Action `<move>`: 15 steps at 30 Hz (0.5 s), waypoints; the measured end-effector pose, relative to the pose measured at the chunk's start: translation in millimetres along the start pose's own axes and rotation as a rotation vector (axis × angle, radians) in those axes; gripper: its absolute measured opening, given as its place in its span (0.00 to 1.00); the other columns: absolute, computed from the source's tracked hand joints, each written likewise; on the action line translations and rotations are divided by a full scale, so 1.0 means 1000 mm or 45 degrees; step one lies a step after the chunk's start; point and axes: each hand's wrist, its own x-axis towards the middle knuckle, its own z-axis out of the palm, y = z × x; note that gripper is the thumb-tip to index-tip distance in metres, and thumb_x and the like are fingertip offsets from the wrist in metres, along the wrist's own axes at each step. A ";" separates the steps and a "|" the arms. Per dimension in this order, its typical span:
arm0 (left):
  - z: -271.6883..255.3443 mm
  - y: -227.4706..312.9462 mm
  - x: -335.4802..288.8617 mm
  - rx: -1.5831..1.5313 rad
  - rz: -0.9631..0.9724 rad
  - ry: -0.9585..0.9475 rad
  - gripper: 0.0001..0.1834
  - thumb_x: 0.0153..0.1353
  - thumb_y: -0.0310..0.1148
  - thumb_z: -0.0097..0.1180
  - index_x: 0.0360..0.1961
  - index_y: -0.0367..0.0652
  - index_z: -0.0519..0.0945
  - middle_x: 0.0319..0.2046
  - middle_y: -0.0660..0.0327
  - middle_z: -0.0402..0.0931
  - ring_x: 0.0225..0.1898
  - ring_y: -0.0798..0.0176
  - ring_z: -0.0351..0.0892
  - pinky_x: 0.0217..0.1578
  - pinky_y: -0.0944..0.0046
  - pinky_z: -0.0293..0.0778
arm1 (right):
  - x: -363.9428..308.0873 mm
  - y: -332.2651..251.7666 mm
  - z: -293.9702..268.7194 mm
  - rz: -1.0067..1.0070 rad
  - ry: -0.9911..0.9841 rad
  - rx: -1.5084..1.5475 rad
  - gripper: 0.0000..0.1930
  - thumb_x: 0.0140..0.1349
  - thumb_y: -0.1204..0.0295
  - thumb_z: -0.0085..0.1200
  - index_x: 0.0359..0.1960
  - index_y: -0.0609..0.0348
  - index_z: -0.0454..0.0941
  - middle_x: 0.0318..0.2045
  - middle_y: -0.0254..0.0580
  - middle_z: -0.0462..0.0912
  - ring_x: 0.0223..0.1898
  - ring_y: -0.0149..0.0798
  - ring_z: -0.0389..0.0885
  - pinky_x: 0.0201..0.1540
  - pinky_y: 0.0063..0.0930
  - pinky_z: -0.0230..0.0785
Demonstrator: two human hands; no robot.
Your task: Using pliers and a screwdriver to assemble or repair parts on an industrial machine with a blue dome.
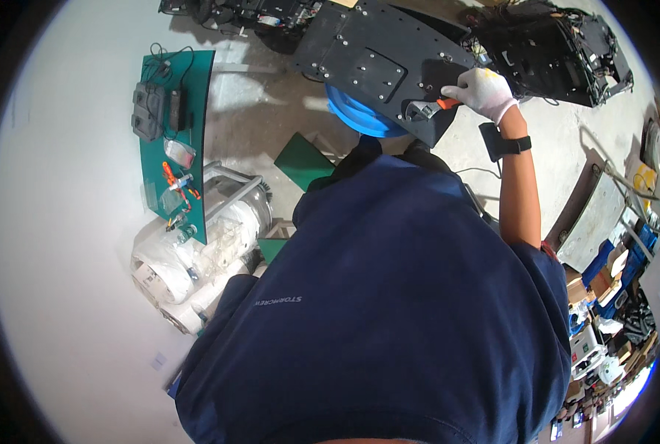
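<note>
My right hand (pixel 484 92), in a white glove, is closed round the orange handle of an adjustable wrench (pixel 421 110). The wrench's grey head lies over the near right corner of a black panel (pixel 345 59), close to a bolt there; I cannot tell whether its jaws grip the bolt. Several bolt heads dot the panel, which has a raised rectangular plate (pixel 380 75) in its middle. Beneath the panel, a round blue plastic object (pixel 363 115) shows in part. A black band (pixel 513 146) circles my right wrist. My left hand is out of view.
Black machine assemblies with wiring (pixel 559 55) stand at the far right and far left. Along the left wall, a green table (pixel 197 126) bears a grey case (pixel 148 111), cables and orange-handled tools (pixel 173 177). Wrapped white rolls (pixel 226 237) lie beside it. Cluttered shelves (pixel 611 288) line the right.
</note>
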 end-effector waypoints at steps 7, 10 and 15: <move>-0.006 -0.003 0.047 0.139 0.053 -0.096 0.30 0.65 0.56 0.46 0.45 0.37 0.80 0.34 0.49 0.82 0.39 0.51 0.82 0.43 0.57 0.74 | -0.010 0.012 -0.017 0.176 0.435 -0.005 0.26 0.60 0.43 0.54 0.26 0.55 0.85 0.21 0.50 0.81 0.26 0.52 0.82 0.31 0.40 0.74; 0.016 0.029 0.080 0.252 0.253 -0.208 0.31 0.65 0.57 0.45 0.45 0.36 0.80 0.33 0.48 0.82 0.38 0.50 0.82 0.42 0.56 0.74 | -0.026 0.014 -0.013 0.309 0.404 0.004 0.26 0.61 0.44 0.52 0.26 0.57 0.85 0.22 0.53 0.81 0.27 0.54 0.82 0.30 0.40 0.73; -0.023 0.136 0.110 0.742 0.622 -0.131 0.33 0.65 0.60 0.43 0.45 0.36 0.80 0.32 0.47 0.82 0.37 0.48 0.83 0.41 0.55 0.75 | -0.076 -0.005 0.032 0.568 0.400 0.060 0.28 0.59 0.43 0.55 0.27 0.60 0.85 0.20 0.54 0.80 0.24 0.51 0.82 0.28 0.39 0.71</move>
